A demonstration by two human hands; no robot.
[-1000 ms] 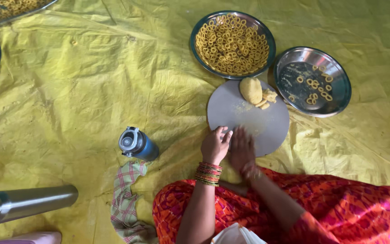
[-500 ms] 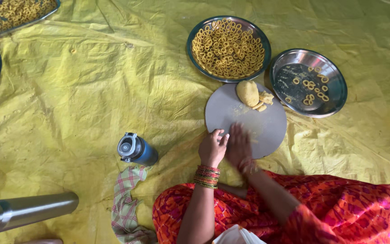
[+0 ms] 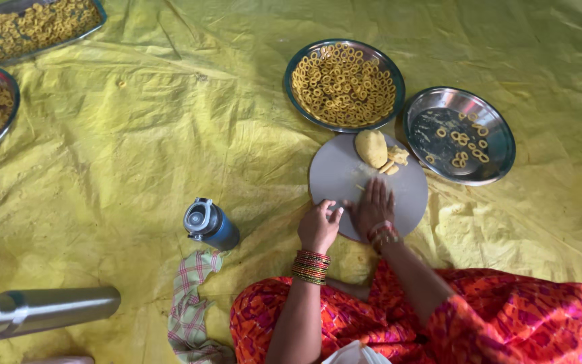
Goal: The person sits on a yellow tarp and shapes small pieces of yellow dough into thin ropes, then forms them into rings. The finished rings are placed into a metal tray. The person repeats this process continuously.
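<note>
now right hand fingers flat, spread on round board; left hand fingers curled; dough lump beyond.

Things lying around on the yellow sheet

A blue bottle is set beside a checked cloth. A steel flask is laid down. Trays of rings are seen far off.

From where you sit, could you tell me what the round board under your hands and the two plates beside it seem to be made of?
The round board looks like smooth grey stone or plastic: matte, no grain or glare; I cannot tell which. The full plate and the nearly empty plate look like polished steel: bright, mirror-like rims and silvery reflections.
</note>
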